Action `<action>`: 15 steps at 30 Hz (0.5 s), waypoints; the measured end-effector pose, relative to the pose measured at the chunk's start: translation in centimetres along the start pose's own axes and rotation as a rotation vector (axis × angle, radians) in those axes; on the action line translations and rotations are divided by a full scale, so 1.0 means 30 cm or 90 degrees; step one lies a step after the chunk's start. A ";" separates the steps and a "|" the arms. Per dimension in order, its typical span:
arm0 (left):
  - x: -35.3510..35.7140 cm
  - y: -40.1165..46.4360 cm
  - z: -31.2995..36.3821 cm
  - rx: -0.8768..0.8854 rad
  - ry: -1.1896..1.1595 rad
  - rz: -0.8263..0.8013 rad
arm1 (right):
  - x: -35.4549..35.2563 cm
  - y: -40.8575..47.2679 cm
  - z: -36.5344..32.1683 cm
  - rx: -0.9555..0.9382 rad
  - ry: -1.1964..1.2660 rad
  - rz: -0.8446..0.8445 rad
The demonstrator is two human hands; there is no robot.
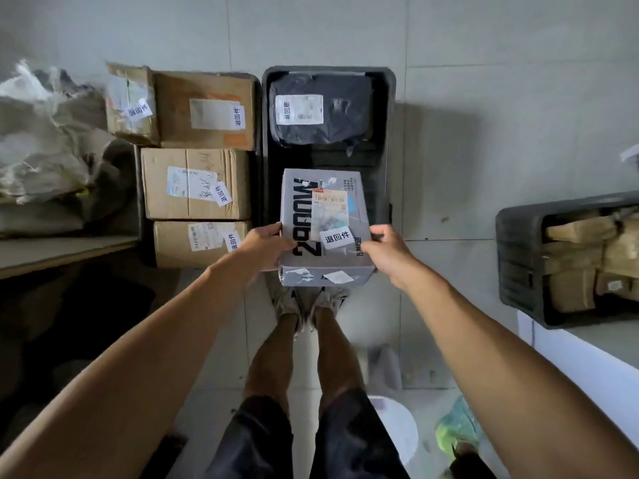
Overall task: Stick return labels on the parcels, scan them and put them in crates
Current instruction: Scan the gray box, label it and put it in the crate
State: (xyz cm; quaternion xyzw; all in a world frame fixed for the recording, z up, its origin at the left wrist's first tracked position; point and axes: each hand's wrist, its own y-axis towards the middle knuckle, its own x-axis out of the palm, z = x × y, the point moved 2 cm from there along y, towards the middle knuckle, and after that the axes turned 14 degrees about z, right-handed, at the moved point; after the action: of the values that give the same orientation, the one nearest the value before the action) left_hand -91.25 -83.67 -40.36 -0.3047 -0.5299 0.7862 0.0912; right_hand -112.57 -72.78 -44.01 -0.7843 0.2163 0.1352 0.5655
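I hold a grey box parcel with black lettering over the near end of a black crate on the floor. My left hand grips its left edge and my right hand grips its right edge. A white return label is stuck on the parcel's top, below its shipping label. At the crate's far end lies a black bag parcel with a white label.
Left of the crate, several labelled cardboard boxes fill a second crate. A crumpled white sack lies on a shelf at left. Another black crate with brown parcels stands at right. My feet are just before the crate.
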 end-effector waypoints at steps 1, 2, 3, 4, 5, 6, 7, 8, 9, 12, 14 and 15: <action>0.035 0.104 -0.014 -0.008 0.009 -0.007 | 0.046 0.089 0.002 0.003 -0.001 0.005; 0.067 0.203 -0.029 -0.016 0.013 -0.012 | 0.091 0.167 0.002 0.009 -0.006 0.007; 0.098 0.302 -0.043 -0.022 0.012 -0.012 | 0.137 0.247 0.009 0.014 -0.008 0.008; 0.126 0.392 -0.055 -0.026 0.010 -0.013 | 0.178 0.315 0.017 0.018 -0.008 0.009; 0.149 0.474 -0.071 -0.030 0.010 -0.010 | 0.219 0.377 0.031 0.017 -0.003 0.006; 0.167 0.544 -0.089 -0.030 0.011 -0.007 | 0.261 0.436 0.052 0.017 0.001 -0.002; 0.182 0.606 -0.104 -0.029 0.006 -0.006 | 0.296 0.486 0.071 0.013 0.010 -0.007; 0.197 0.662 -0.121 -0.030 -0.006 -0.002 | 0.322 0.528 0.090 0.006 0.019 -0.010; 0.212 0.709 -0.135 -0.030 -0.025 0.006 | 0.343 0.564 0.105 -0.007 0.030 -0.010; 0.262 0.809 -0.180 -0.023 -0.114 0.006 | 0.391 0.659 0.123 -0.030 0.067 -0.025; 0.295 0.844 -0.189 -0.010 -0.162 0.015 | 0.416 0.719 0.123 -0.052 0.103 -0.025; 0.308 0.864 -0.188 0.002 -0.175 0.021 | 0.423 0.741 0.115 -0.064 0.115 -0.021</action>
State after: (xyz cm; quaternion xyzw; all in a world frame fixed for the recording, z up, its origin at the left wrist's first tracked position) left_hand -90.72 -85.90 -68.35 -0.2029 -0.5312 0.8226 0.0052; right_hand -112.36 -77.81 -69.35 -0.8243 0.2458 0.0655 0.5057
